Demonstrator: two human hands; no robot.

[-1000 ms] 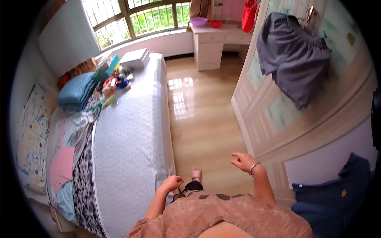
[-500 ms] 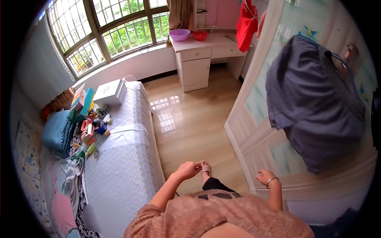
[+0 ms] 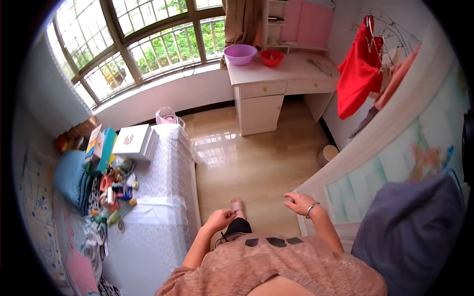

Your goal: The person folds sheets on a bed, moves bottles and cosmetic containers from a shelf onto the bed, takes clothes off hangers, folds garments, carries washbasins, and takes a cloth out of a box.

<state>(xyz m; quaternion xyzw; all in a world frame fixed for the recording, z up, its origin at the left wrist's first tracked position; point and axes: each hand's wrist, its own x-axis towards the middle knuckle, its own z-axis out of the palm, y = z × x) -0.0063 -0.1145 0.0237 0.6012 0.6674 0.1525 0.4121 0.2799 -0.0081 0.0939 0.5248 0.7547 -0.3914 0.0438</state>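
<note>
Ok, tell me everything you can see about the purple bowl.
The purple bowl is round, wide and open-topped, a smooth pale lavender that looks like plastic. It sits upright on the pale desk, at the left end in this view, near the brown curtain. Just right of it is the smaller red bowl; whether their rims touch is hard to tell.

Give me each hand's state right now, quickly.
Left hand: loosely closed, no object visible in it.
Right hand: partly open, fingers slightly bent, holding nothing visible.
</note>
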